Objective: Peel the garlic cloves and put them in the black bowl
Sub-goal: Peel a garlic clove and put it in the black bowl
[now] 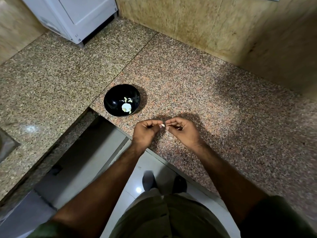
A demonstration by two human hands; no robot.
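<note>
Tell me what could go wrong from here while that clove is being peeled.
The garlic clove is pinched only at the fingertips of the left hand and right hand, close to the counter edge; a slip could send it to the floor. The black bowl also stands near that edge.

No text, label, brand, number or sign can be read anywhere; the white appliance (72, 16) shows none.

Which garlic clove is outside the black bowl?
The garlic clove pinched between the left hand and right hand; the others lie inside the black bowl.
</note>
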